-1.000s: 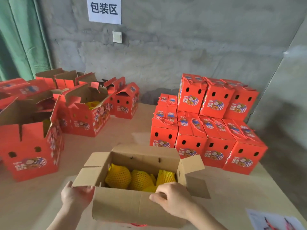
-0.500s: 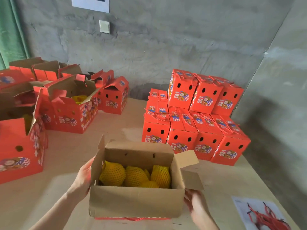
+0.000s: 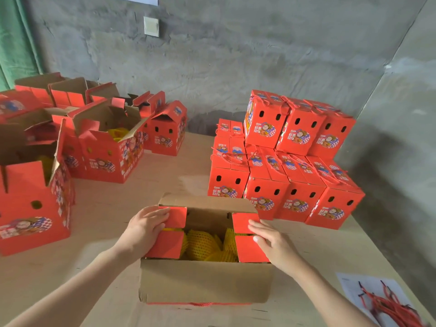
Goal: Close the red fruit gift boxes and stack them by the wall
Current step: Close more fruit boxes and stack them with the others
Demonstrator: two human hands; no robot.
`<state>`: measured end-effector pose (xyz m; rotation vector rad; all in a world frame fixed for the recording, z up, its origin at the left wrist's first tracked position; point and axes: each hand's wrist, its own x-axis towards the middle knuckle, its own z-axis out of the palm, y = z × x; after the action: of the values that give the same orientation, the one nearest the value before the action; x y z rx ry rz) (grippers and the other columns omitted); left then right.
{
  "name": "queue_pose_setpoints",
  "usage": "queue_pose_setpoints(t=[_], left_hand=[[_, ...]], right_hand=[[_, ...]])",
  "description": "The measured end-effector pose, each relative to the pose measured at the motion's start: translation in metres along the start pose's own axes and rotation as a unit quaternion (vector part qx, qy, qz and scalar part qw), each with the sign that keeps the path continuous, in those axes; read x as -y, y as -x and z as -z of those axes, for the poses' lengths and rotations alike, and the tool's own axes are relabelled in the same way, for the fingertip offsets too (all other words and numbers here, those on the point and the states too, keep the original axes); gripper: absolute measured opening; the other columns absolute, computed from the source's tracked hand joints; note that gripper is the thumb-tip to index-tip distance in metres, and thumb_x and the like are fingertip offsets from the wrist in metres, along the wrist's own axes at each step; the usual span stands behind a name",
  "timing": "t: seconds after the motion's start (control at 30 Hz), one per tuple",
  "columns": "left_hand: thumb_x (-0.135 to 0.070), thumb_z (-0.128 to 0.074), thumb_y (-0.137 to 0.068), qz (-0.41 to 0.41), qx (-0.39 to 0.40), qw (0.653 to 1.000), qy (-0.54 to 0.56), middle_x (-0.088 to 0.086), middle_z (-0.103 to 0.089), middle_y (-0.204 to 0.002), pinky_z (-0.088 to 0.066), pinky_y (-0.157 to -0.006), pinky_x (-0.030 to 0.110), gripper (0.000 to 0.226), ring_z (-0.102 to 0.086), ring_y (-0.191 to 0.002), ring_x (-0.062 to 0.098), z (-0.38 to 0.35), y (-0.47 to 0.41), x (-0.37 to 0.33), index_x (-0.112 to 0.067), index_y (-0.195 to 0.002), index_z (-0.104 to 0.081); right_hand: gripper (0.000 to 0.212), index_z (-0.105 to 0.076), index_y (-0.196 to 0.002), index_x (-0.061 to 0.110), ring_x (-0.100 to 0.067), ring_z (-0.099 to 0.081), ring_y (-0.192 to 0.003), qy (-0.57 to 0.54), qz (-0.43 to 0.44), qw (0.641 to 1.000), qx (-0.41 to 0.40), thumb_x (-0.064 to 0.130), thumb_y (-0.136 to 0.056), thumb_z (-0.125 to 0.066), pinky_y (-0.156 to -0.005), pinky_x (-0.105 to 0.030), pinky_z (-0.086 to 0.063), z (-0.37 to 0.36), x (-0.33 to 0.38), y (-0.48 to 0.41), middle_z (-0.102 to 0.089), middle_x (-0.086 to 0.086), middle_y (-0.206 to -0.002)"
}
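An open fruit gift box (image 3: 205, 282) stands on the table in front of me, its near brown flap hanging down and its far flap raised. Yellow net-wrapped fruit (image 3: 203, 246) fills it. My left hand (image 3: 144, 226) presses the left red side flap (image 3: 168, 244) down with flat fingers. My right hand (image 3: 271, 241) presses the right red side flap (image 3: 247, 249) inward the same way. A stack of closed red boxes (image 3: 287, 166) stands in two layers by the wall at the right.
Several open red boxes (image 3: 106, 149) crowd the table's left side, the nearest (image 3: 33, 208) at the left edge. A clear bag of red rope handles (image 3: 387, 305) lies at the front right. Grey concrete walls close in behind and to the right.
Both hands moved from the box's outer sides to its top. The two side flaps, upright half a second ago, now lie folded inward over the fruit.
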<state>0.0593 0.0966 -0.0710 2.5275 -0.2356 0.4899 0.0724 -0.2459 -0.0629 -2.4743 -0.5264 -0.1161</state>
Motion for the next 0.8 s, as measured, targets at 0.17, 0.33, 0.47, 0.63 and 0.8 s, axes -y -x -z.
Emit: queue_pose_setpoints(t=[0.17, 0.33, 0.47, 0.63, 0.8], left_hand=[[0.025, -0.076, -0.056, -0.129, -0.030, 0.989, -0.060, 0.016, -0.070, -0.089, -0.057, -0.066, 0.043, 0.030, -0.067, -0.075, 0.038, 0.004, 0.000, -0.005, 0.006, -0.079, -0.073], [0.020, -0.069, -0.068, -0.147, -0.030, 0.987, -0.057, 0.009, -0.065, -0.084, -0.055, -0.063, 0.029, 0.024, -0.066, -0.073, 0.029, 0.009, 0.002, -0.004, -0.002, -0.077, -0.069], [0.000, -0.053, -0.086, -0.123, -0.005, 0.992, -0.029, 0.001, -0.066, -0.088, -0.050, -0.069, 0.033, 0.022, -0.062, -0.080, 0.025, 0.014, 0.005, -0.004, -0.019, -0.083, -0.064], [-0.006, -0.065, -0.088, -0.027, 0.063, 0.994, 0.087, -0.008, -0.061, -0.117, -0.047, -0.093, 0.030, 0.016, -0.055, -0.111, 0.008, 0.022, 0.014, 0.000, -0.014, -0.100, -0.070], [0.004, -0.067, -0.082, 0.021, 0.046, 0.990, 0.128, 0.002, -0.064, -0.115, -0.039, -0.095, 0.023, 0.021, -0.056, -0.112, 0.012, 0.020, 0.015, -0.012, -0.016, -0.086, -0.072]], right_hand=[[0.030, -0.062, -0.125, 0.015, 0.001, -0.029, -0.135, 0.078, 0.038, 0.996, 0.022, 0.018, -0.096, -0.055, -0.112, -0.013, -0.017, 0.008, -0.002, -0.004, -0.048, 0.015, -0.136], [0.016, -0.070, -0.096, 0.012, -0.007, -0.047, -0.130, 0.037, 0.049, 0.998, -0.010, 0.006, -0.095, -0.054, -0.100, 0.000, -0.025, 0.008, 0.001, 0.009, -0.052, 0.012, -0.133], [0.057, -0.051, -0.135, 0.024, 0.016, -0.010, -0.138, 0.068, 0.060, 0.985, 0.149, -0.008, -0.091, -0.034, -0.113, -0.008, -0.011, 0.030, -0.010, 0.021, -0.020, 0.030, -0.147], [0.079, -0.014, -0.149, 0.037, 0.016, 0.015, -0.137, 0.152, 0.091, 0.955, 0.236, 0.021, -0.082, -0.053, -0.112, -0.011, 0.000, 0.038, -0.012, 0.029, 0.011, 0.035, -0.151], [0.079, -0.025, -0.143, 0.046, 0.019, 0.004, -0.136, 0.088, 0.071, 0.966, 0.233, 0.020, -0.079, -0.063, -0.106, 0.000, -0.003, 0.043, -0.013, 0.024, -0.003, 0.040, -0.149]])
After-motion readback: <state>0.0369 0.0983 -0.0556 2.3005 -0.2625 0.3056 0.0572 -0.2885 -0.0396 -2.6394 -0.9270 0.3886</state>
